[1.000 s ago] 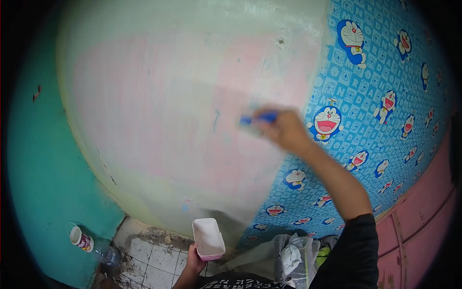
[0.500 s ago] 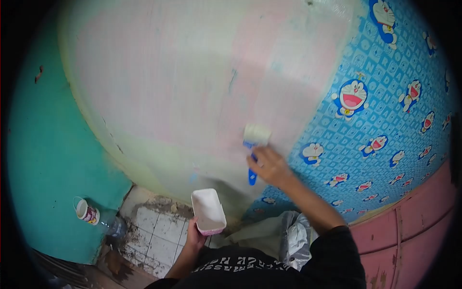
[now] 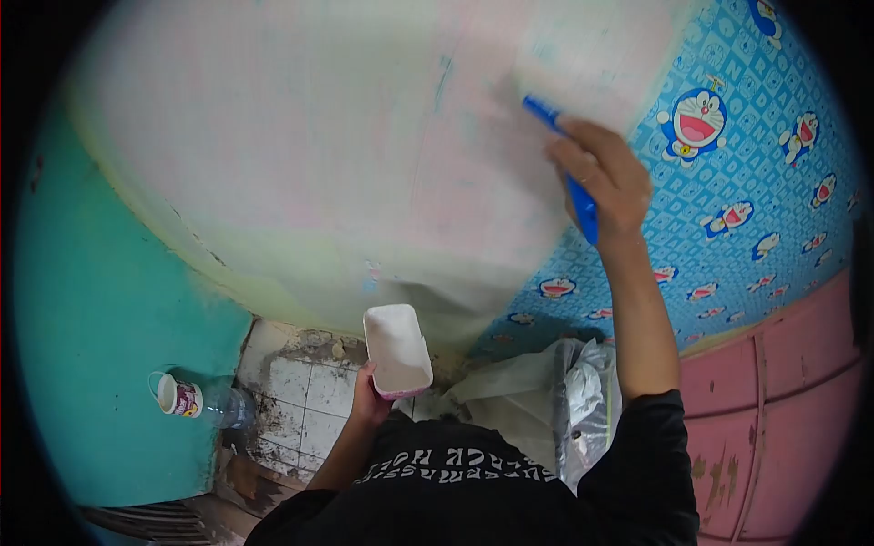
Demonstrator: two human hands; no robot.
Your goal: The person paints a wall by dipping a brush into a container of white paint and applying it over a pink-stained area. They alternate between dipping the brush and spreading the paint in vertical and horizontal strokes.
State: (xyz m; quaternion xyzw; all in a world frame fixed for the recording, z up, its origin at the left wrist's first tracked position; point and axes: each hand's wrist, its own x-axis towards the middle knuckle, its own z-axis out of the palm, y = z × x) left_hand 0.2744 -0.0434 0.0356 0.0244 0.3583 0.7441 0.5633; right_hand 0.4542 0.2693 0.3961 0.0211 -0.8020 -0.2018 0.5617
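Note:
A rectangular white tub (image 3: 398,350) with a pink underside is held from its left side by my left hand (image 3: 369,399), low in front of my black shirt. My right hand (image 3: 608,175) is wrapped round the blue handle of a paint brush (image 3: 583,211), raised at the upper right. The brush's blue head end points up and left at the pale, pinkish wall (image 3: 364,155); its bristles are hard to make out against the wall. Blue cartoon-patterned wallpaper (image 3: 696,196) lies just right of this hand.
At the left is a teal wall (image 3: 118,318), with a small white bucket (image 3: 179,397) and a clear plastic bottle (image 3: 228,407) beside it. Dirty white floor tiles (image 3: 305,400) lie below. Plastic-wrapped items (image 3: 583,400) stand near my right side, by a pink panelled surface (image 3: 728,437).
My right hand has moved up and right along the wall with the brush, which now tilts up-left. The view has shifted, and the tub appears slightly higher.

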